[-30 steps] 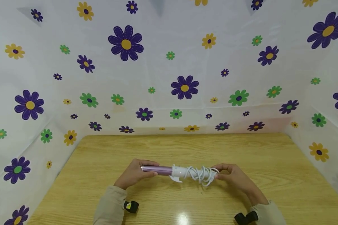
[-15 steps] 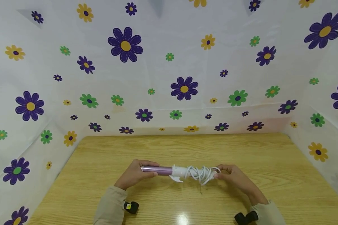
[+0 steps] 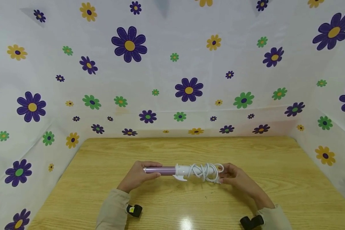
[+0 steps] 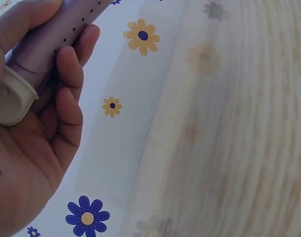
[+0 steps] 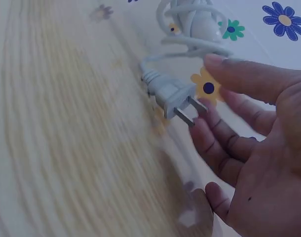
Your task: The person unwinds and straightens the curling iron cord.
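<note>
A curling iron [image 3: 166, 171] with a purple barrel and a white handle lies level in the air over the table. My left hand [image 3: 135, 177] grips the barrel's tip end, thumb in front; the left wrist view shows its pale end cap [image 4: 15, 101] and a row of small dark holes. White cord [image 3: 202, 172] is wound loosely round the handle. At the handle's end is my right hand [image 3: 241, 181], fingers spread and slightly bent. Seen from the right wrist, the two-pin plug [image 5: 172, 95] hangs by the fingertips, pins toward them, and the thumb tip overlaps the cord.
The wooden table [image 3: 189, 150] spreads beneath the hands. A white flower-print sheet [image 3: 161, 73] stands behind it and along both sides. Black wrist cameras sit at both sleeves.
The curling iron has risen slightly. My right fingers have loosened from the cord and plug, and a cord loop now stands out at the handle's end. The left hand keeps its grip.
</note>
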`<state>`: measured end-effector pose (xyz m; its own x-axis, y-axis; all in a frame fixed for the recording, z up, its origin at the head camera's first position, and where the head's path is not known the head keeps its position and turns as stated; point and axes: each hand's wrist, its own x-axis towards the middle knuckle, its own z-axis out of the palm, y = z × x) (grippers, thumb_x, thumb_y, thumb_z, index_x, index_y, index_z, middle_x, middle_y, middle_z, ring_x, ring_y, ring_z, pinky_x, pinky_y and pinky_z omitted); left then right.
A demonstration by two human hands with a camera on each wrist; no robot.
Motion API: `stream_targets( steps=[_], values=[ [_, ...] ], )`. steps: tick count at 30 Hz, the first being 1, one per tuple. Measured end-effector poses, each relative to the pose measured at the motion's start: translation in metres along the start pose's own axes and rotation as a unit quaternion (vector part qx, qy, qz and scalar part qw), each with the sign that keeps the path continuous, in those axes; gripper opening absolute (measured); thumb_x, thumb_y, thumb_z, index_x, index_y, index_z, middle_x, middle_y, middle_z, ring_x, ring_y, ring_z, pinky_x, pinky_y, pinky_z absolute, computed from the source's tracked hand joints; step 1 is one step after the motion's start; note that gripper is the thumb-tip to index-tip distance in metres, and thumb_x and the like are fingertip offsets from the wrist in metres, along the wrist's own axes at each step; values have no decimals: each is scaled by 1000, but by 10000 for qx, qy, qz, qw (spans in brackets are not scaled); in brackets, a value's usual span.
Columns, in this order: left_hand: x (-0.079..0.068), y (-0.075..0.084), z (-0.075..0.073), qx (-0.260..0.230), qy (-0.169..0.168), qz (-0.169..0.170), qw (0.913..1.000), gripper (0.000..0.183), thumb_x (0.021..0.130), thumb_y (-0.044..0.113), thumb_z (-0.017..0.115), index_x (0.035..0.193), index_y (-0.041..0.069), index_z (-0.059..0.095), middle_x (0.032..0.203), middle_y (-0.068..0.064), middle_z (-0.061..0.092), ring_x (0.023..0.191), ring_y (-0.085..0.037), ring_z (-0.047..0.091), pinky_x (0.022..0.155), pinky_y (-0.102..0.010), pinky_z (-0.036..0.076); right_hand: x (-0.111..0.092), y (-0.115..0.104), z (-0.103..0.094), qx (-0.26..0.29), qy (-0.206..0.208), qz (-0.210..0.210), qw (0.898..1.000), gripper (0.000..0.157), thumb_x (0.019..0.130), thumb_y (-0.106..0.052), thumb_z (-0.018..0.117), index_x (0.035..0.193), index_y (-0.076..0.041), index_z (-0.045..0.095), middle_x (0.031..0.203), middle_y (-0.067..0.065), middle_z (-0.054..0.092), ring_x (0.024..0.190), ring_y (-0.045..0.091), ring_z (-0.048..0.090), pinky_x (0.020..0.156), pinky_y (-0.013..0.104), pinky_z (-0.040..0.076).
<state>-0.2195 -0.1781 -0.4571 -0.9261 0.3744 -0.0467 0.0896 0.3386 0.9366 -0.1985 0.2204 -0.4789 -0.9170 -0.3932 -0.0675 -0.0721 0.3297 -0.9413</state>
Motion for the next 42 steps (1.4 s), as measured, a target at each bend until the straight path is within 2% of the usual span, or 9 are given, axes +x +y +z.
stream_targets(
  steps=[4, 11, 19, 27, 32, 38, 42],
  values=[
    [0, 0, -3, 10, 73, -33, 10000, 42, 80, 29, 79, 115, 8, 71, 118, -20, 65, 84, -20, 60, 69, -28, 51, 1, 1, -1, -231, 26, 222, 9995, 43, 88, -15, 69, 119, 11, 53, 112, 20, 61, 92, 10, 57, 77, 20, 50],
    [0, 1, -3, -30, 15, -13, 10000, 43, 80, 30, 79, 115, 8, 70, 118, -20, 66, 85, -20, 60, 70, -28, 51, 2, 1, 0, -589, 169, 198, 9979, 34, 90, -17, 67, 111, 8, 59, 105, 17, 63, 88, 9, 58, 75, 21, 50],
    [0, 2, -1, -51, -30, 28, 10000, 40, 80, 27, 79, 114, 7, 71, 120, -20, 65, 86, -20, 61, 71, -28, 52, 2, 3, 2, -865, 332, 255, 9954, 35, 88, -21, 70, 109, 6, 60, 99, 12, 65, 83, 9, 56, 71, 21, 49],
    [0, 2, 1, -44, -122, 188, 9997, 37, 80, 24, 79, 112, 8, 72, 118, -19, 66, 88, -20, 62, 73, -29, 52, 1, 3, 5, -1193, 410, 288, 9916, 28, 87, -17, 70, 106, 4, 65, 107, 16, 67, 91, 13, 60, 72, 22, 50],
    [-1, 1, 1, -8, -132, 215, 9997, 36, 80, 24, 79, 112, 8, 72, 118, -20, 66, 87, -20, 62, 72, -29, 52, 0, 3, 6, -1500, 503, 324, 9869, 26, 89, -19, 68, 106, 1, 65, 107, 13, 67, 94, 16, 62, 75, 25, 50],
    [-1, 1, 0, 25, -73, 108, 9999, 38, 80, 26, 78, 113, 7, 71, 119, -20, 66, 88, -20, 62, 73, -28, 52, -2, 3, -2, -1437, 853, 378, 9852, 30, 93, -26, 64, 111, -2, 64, 109, 10, 67, 99, 18, 61, 82, 26, 50],
    [-1, 0, -1, 92, -66, 113, 9999, 38, 80, 26, 78, 113, 7, 72, 120, -20, 65, 88, -20, 61, 73, -28, 52, -5, 3, -9, -1195, 1147, 440, 9852, 30, 95, -28, 61, 114, -5, 63, 110, 8, 67, 97, 11, 60, 82, 23, 48]
  ],
)
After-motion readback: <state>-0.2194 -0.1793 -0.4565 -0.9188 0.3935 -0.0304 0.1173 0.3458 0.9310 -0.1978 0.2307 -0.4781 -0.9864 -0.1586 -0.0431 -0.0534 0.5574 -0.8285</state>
